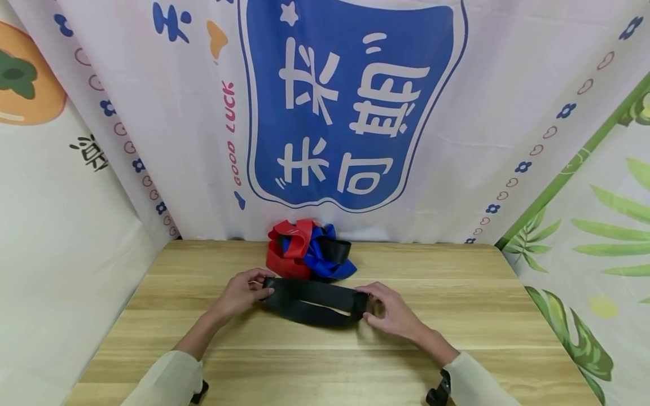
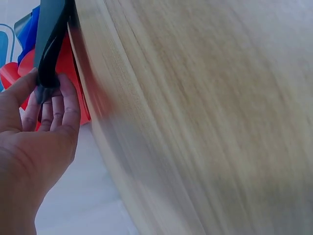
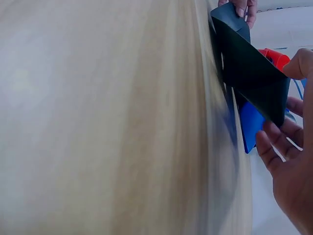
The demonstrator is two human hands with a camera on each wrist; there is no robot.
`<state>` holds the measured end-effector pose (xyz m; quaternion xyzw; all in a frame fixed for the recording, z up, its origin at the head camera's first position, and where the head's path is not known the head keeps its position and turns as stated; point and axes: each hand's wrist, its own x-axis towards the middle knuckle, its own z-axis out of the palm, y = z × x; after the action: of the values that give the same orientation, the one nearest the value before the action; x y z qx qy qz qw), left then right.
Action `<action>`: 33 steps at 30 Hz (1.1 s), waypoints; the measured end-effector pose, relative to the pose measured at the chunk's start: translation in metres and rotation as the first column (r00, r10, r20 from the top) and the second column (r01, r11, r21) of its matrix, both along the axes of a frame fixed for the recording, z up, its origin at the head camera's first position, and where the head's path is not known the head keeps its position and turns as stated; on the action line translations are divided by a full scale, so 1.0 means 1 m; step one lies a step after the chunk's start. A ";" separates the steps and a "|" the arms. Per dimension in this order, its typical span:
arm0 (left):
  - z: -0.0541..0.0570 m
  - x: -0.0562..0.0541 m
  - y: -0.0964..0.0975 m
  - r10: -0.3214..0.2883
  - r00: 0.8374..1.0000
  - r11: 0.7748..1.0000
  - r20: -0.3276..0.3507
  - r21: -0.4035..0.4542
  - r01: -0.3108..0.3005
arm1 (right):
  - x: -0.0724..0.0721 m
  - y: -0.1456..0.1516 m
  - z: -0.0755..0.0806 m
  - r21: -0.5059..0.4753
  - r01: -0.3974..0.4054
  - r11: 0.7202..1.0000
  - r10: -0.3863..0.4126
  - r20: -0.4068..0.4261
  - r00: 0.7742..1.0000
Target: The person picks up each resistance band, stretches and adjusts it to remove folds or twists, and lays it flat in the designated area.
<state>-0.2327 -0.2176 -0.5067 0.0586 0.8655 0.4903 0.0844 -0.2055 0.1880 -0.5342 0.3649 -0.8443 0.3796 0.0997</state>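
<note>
Left hand (image 1: pixel 244 292) is pinching the black loop (image 1: pixel 321 292) thumb-to-fingers; loop's right in front of the red-and-blue pile (image 1: pixel 290 266), maybe touching the table (image 1: pixel 325 366), kinda hard to tell. Right hand (image 1: pixel 392 311) has the other end, thumb and fingertips spread across it.

Red band (image 1: pixel 288 266) — partly behind black loop (image 1: pixel 307 314)

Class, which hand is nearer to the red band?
Left. The left hand is close, in front and left of the red band; the right hand is farther off, to its right.
</note>
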 end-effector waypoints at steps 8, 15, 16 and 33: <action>0.004 0.002 0.002 -0.031 0.999 0.999 -0.031 0.022 0.031 | -0.002 0.002 -0.004 -0.067 -0.047 0.997 0.046 -0.009 0.999; 0.009 0.006 0.004 -0.032 0.999 0.999 -0.020 0.038 0.032 | -0.001 0.003 -0.006 -0.095 -0.074 0.993 0.078 0.039 0.996; 0.010 0.006 0.005 -0.032 0.999 0.999 -0.014 0.042 0.032 | -0.001 0.003 -0.006 -0.092 -0.080 0.993 0.083 0.029 0.996; 0.009 0.011 0.000 -0.038 0.999 0.996 -0.022 0.082 0.040 | 0.008 0.012 -0.006 -0.163 -0.019 0.987 0.052 0.199 0.979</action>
<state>-0.2213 -0.2176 -0.4982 0.0839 0.8439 0.5234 0.0829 -0.1975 0.1999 -0.5405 0.3302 -0.8103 0.4829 0.0355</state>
